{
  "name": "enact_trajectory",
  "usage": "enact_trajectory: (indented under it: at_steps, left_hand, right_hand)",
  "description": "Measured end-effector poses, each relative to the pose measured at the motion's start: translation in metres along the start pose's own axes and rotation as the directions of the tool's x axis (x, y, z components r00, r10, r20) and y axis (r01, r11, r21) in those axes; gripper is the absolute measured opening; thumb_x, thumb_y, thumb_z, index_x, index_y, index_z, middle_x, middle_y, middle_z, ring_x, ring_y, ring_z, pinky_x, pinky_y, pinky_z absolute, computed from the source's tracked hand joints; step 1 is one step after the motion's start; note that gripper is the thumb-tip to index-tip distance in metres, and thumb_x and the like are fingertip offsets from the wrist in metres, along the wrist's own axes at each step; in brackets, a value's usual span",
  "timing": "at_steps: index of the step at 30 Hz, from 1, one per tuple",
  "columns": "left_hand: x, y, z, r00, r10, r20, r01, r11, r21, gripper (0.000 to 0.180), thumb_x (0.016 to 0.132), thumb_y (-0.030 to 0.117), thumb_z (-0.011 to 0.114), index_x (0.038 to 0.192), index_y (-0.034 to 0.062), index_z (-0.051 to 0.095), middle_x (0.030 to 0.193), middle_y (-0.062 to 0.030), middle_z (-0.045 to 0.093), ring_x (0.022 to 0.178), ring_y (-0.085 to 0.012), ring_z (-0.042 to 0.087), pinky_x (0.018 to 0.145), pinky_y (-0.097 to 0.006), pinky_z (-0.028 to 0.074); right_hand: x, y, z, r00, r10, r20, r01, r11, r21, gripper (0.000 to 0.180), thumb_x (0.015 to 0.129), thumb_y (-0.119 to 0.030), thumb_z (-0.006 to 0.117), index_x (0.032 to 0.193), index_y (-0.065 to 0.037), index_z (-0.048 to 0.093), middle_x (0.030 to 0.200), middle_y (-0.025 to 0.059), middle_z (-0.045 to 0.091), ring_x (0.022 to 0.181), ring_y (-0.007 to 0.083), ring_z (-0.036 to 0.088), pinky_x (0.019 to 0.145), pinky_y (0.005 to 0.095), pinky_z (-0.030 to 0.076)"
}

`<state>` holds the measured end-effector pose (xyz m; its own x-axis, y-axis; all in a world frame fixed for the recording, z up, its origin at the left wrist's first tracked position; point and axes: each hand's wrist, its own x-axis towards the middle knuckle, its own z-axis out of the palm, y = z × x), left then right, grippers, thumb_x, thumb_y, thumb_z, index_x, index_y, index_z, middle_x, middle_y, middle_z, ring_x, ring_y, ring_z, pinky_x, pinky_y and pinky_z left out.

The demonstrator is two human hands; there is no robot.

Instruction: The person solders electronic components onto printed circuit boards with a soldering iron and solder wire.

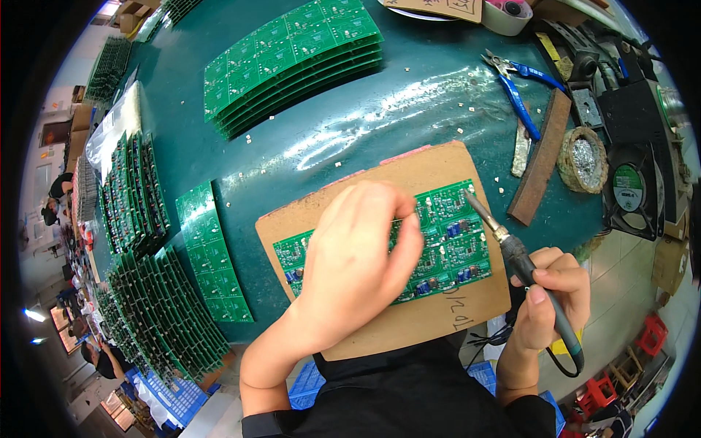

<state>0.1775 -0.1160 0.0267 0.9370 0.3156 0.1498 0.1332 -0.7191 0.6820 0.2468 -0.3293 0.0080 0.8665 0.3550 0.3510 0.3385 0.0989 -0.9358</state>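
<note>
A green circuit board [473,274] with blue and silver parts lies on a brown cardboard sheet [398,337] in front of me. My right hand [556,296] grips a soldering iron [520,261] by its dark handle, and the iron's tip is at the board's upper right corner. Over the middle of the board is my left hand [358,255], its thumb and forefinger drawn together in a pinch. Whatever may be between those fingers is too small or hidden to make out. The left hand covers part of the board.
A tall stack of green boards [292,55] stands at the back. To the left are a board strip [212,255] and racks of upright boards [157,317]. At right lie blue-handled cutters [520,102], a rusty metal bar [540,157], a round tin [583,160] and a fan [629,191].
</note>
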Motion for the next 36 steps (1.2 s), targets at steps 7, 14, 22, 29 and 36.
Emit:
enact_trajectory:
  at_steps: [7,14,22,29,36]
  left_hand:
    - [0.010,-0.002,0.024,0.996,0.090,0.023,-0.091,0.995,0.043,0.016,0.081,-0.001,0.064,0.092,0.0026,0.053,0.090,-0.0122,0.063,0.085,-0.0320,0.062,0.077,-0.040,0.048]
    - [0.012,-0.005,0.030,0.996,0.088,0.011,-0.088,0.995,0.051,0.015,0.081,-0.001,0.064,0.091,0.0017,0.054,0.087,-0.0127,0.061,0.083,-0.0329,0.060,0.075,-0.041,0.047]
    - [0.010,-0.005,0.030,0.992,0.124,0.003,-0.124,0.991,0.054,0.015,0.079,-0.001,0.064,0.090,0.0014,0.054,0.086,-0.0132,0.060,0.082,-0.0337,0.059,0.075,-0.042,0.047]
    - [0.002,-0.016,0.019,0.977,0.199,-0.081,-0.202,0.979,-0.021,0.013,0.080,-0.002,0.063,0.091,0.0024,0.057,0.084,-0.0117,0.060,0.079,-0.0314,0.060,0.073,-0.040,0.047]
    - [-0.068,-0.023,-0.053,0.966,-0.162,-0.203,0.140,0.983,-0.119,0.010,0.083,-0.001,0.065,0.092,0.0025,0.061,0.080,-0.0088,0.054,0.070,-0.0227,0.054,0.061,-0.033,0.045]
  right_hand:
    - [-0.002,0.005,0.003,0.997,0.067,0.036,-0.067,0.998,0.015,0.012,0.081,-0.002,0.066,0.090,0.002,0.059,0.073,0.0107,0.057,0.069,0.0191,0.058,0.062,0.0289,0.048]
    - [0.003,0.009,0.004,0.992,0.105,0.071,-0.107,0.994,0.031,0.013,0.081,-0.002,0.067,0.090,0.003,0.059,0.073,0.0106,0.057,0.066,0.0181,0.055,0.060,0.0276,0.045]
    - [0.001,0.005,-0.014,0.992,-0.035,-0.118,0.028,0.998,-0.061,0.011,0.083,-0.003,0.061,0.092,0.003,0.058,0.081,0.0138,0.057,0.070,0.0193,0.058,0.064,0.0286,0.047]
    - [0.001,0.019,-0.044,0.989,-0.122,-0.082,-0.011,0.496,-0.868,0.017,0.088,-0.001,0.061,0.105,-0.001,0.064,0.096,0.0121,0.058,0.086,0.0225,0.059,0.076,0.0315,0.048]
    - [-0.052,-0.016,0.000,0.994,-0.037,-0.104,0.004,0.952,-0.307,0.025,0.087,-0.006,0.059,0.110,0.003,0.056,0.097,0.0154,0.056,0.088,0.0231,0.055,0.081,0.0332,0.045]
